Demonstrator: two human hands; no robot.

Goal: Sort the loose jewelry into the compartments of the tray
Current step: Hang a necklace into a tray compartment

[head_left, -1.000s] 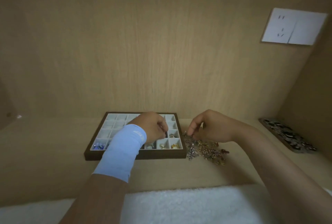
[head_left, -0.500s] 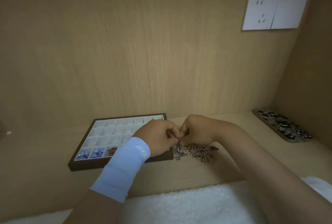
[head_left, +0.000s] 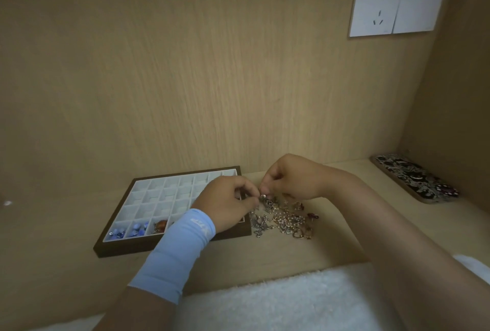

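Light wood surface (head_left: 331, 245) inside a wood-panelled nook. White wall socket plate (head_left: 397, 5) sat high on the back panel, right side. A flat black-and-white patterned case (head_left: 416, 180) lay far right by the side wall, well apart from the work. White fluffy towel (head_left: 278, 301) ran along the near edge, under both forearms.

Dark brown rectangular tray (head_left: 119, 249) w/ white grid compartments sat left of centre. Round blue beads (head_left: 139, 228) filled the two near-left compts, and an orange-brown piece (head_left: 160, 224) sat in the third. The pale blue sleeve (head_left: 180, 251) & left wrist crossed the tray's near-right corner and hid the compts there.

The loose jewelry (head_left: 286, 220), a tangled heap of silver, gold & pearl bits w/ a heart pendant at its near edge, lay on the surface just beside the tray's right edge.

The left hand (head_left: 228, 206) hovered over that right edge, fingers curled in, thumb & forefinger tips pressed together on a small silver piece (head_left: 263, 196). The right hand (head_left: 291, 179) came from the other side, knuckles up, fingertips pinching the same piece. Both hands met tip to tip above the far-left part of the heap. Couldn't tell whether the piece hung free of the heap.
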